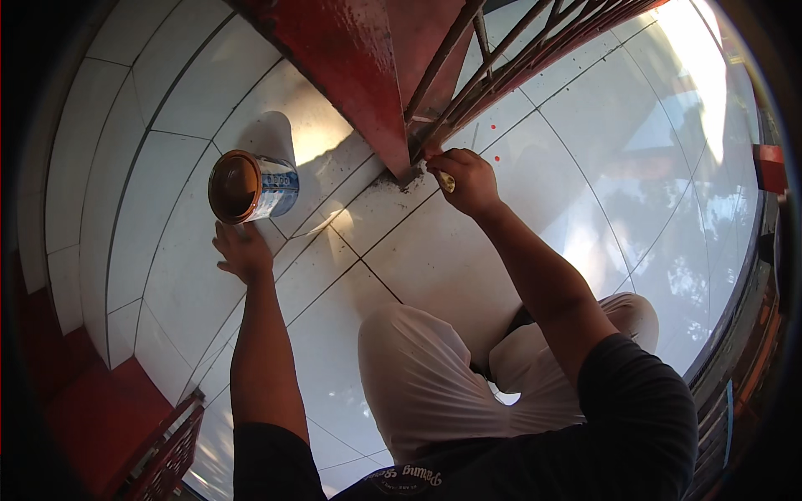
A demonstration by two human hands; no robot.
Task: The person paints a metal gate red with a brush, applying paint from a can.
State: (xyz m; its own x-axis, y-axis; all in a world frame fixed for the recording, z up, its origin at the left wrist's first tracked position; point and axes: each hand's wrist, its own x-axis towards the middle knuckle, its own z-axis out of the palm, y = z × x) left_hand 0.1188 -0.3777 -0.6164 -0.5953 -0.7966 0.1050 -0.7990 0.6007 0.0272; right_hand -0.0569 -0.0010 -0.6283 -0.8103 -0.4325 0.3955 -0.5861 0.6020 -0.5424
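Note:
My right hand (pixel 469 179) is closed around a paintbrush, and its yellowish handle end (pixel 447 180) sticks out toward me. The brush's tip is hidden by my fingers, close to the foot of a red pillar (pixel 355 79) and the lower end of a metal grille (pixel 476 88). To the left, an open paint can (pixel 278 185) with a blue and white label stands on the tiles, brown-orange around its rim. My left hand (pixel 244 250) has its fingers spread at the can's near side; whether they touch it I cannot tell.
White floor tiles (pixel 418 246) with dark joints surround me. Dark crumbs (pixel 393 179) lie around the pillar's foot, and small red paint spots (pixel 497 159) dot the tiles beyond my right hand. My bent knees (pixel 409 359) are close below. A red lattice gate (pixel 171 442) stands at lower left.

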